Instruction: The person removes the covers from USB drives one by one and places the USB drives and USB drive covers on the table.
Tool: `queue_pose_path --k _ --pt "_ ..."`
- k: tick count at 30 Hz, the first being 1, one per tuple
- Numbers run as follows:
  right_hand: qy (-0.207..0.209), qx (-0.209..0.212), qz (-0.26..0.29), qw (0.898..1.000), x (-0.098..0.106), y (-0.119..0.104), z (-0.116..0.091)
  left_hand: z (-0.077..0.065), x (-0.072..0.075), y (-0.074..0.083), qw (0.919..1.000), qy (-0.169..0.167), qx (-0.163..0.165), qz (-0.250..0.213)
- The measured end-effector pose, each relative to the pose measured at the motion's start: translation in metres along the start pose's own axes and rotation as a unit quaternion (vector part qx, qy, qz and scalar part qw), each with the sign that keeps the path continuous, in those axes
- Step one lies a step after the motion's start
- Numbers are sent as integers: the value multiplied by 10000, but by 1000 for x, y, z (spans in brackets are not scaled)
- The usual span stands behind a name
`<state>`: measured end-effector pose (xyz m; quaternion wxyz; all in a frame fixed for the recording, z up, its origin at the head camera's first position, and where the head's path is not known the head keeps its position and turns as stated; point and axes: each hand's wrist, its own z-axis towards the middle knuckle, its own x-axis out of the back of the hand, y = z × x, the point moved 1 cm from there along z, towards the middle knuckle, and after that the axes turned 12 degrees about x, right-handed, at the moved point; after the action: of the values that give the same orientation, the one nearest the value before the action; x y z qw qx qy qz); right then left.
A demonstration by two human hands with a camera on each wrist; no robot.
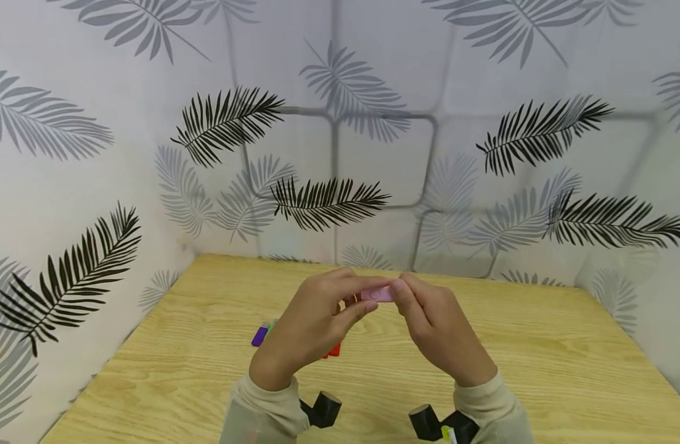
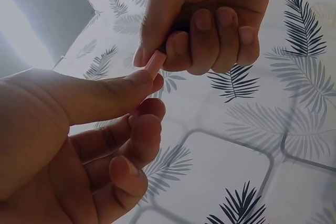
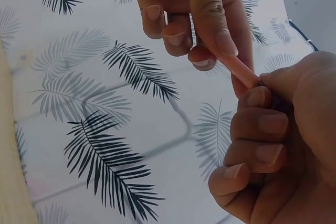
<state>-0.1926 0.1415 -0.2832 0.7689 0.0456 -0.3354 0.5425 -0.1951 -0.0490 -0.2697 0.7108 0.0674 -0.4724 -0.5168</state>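
In the head view a small flat pink USB flash drive [image 1: 376, 294] is held up over the table between both hands. My left hand [image 1: 317, 320] pinches one end between thumb and index finger; its other fingers are loosely bent. My right hand [image 1: 442, 327] grips the opposite end with its thumb against the curled index finger, covering that end. In the left wrist view only a short piece of the pink drive [image 2: 155, 62] shows between the fingertips. A longer pink strip of the drive [image 3: 240, 71] shows in the right wrist view.
On the wooden table [image 1: 539, 345] lie a purple stick [image 1: 259, 336] with a pale end, a bit of something green [image 1: 271, 325] and red pieces [image 1: 334, 350], partly hidden by my left hand. Leaf-patterned curtains [image 1: 373, 154] stand behind and at the sides.
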Motion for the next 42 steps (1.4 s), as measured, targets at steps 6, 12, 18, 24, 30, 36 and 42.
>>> queue_pose_path --k 6,12,18,24,30,36,42 --pt "-281 29 7 9996 0 0 0 1 3 -2 9999 -146 -63 14" --pt "-263 31 44 9996 -2 -1 0 0 5 -3 9997 -219 63 52" --pt "-124 -14 -49 9999 -2 0 0 -1 4 -3 9996 -254 94 98" --pt "200 0 -283 9994 0 2 -1 0 2 -3 9991 -406 81 -117" --pt "264 -25 -271 9993 1 3 -2 1 -1 -3 9984 -473 295 -37" --pt "19 -79 -228 9997 2 4 -3 1 -1 -2 9989 -394 209 115" --pt "-199 -78 -250 9995 2 5 -3 0 0 -4 9989 -371 173 218"
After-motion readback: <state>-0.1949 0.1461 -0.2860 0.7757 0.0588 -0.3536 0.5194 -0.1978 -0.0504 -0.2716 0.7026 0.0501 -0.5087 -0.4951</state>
